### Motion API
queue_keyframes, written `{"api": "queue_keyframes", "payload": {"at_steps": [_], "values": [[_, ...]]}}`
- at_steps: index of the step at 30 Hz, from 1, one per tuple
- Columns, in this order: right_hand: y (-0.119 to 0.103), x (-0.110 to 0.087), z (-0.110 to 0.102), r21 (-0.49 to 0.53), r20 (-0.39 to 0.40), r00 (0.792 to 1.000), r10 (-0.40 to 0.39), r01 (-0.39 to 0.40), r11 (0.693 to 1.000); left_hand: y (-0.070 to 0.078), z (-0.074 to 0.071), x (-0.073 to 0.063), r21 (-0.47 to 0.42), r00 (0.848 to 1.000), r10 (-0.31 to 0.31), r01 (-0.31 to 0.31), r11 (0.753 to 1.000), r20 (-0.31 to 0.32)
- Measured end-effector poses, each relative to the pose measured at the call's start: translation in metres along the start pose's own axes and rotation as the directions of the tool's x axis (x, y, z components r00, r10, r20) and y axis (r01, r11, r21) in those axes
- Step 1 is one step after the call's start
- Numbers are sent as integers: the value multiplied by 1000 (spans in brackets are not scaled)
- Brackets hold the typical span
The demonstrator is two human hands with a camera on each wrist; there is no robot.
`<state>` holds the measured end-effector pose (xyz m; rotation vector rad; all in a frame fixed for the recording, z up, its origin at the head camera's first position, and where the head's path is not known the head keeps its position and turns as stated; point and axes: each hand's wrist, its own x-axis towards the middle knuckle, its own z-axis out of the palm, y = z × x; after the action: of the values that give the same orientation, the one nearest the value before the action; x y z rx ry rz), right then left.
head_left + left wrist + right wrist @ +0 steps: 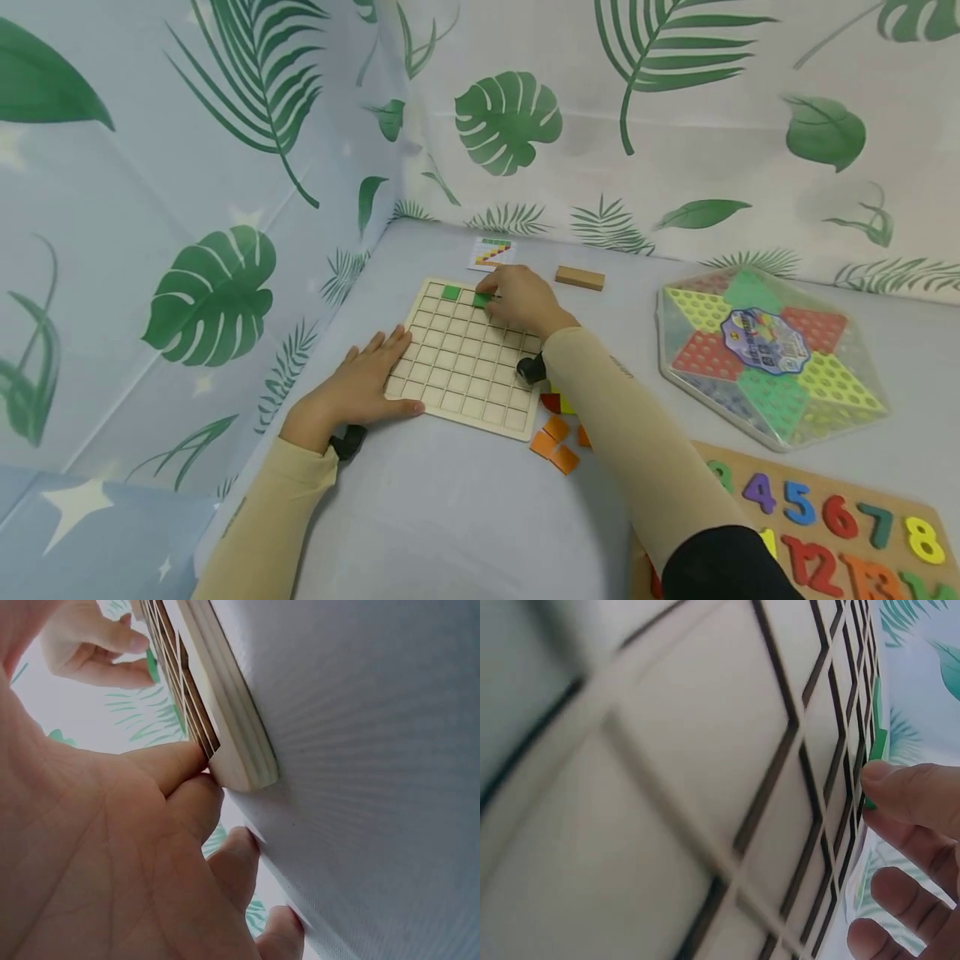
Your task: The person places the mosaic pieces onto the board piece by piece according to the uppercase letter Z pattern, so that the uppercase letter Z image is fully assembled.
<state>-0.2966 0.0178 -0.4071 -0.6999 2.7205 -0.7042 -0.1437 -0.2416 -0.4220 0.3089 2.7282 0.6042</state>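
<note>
A wooden grid board (455, 362) lies on the table, a green square tile (450, 292) set in its far row. My right hand (527, 302) pinches another green tile (877, 748) between thumb and finger, over the far part of the grid. Tilted on edge in the right wrist view, the pinched tile is partly covered by the thumb. My left hand (362, 385) rests at the board's left side with fingers spread; its fingertips (196, 754) touch the board's edge. Just beyond the board lies a small card (491, 253) with a coloured pattern.
Loose orange tiles (564, 459) lie near the board's right front corner, beside red (551, 403) and yellow pieces partly under my right forearm. A wooden block (580, 277) sits at the back. Rightward are a hexagonal game box (701, 364) and a number puzzle board (813, 533).
</note>
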Motion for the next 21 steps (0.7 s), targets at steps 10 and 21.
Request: {"api": "queue_keyframes", "payload": {"at_steps": [10,21], "values": [[-16,15,9,-68,-13,1000,2,-3,998,0,0,0,10,1000,-15,15,1000,-1],[-15,17,11,29,-22,998,55,-55,998,2,-1,0,2,1000,-7,7,1000,11]]}}
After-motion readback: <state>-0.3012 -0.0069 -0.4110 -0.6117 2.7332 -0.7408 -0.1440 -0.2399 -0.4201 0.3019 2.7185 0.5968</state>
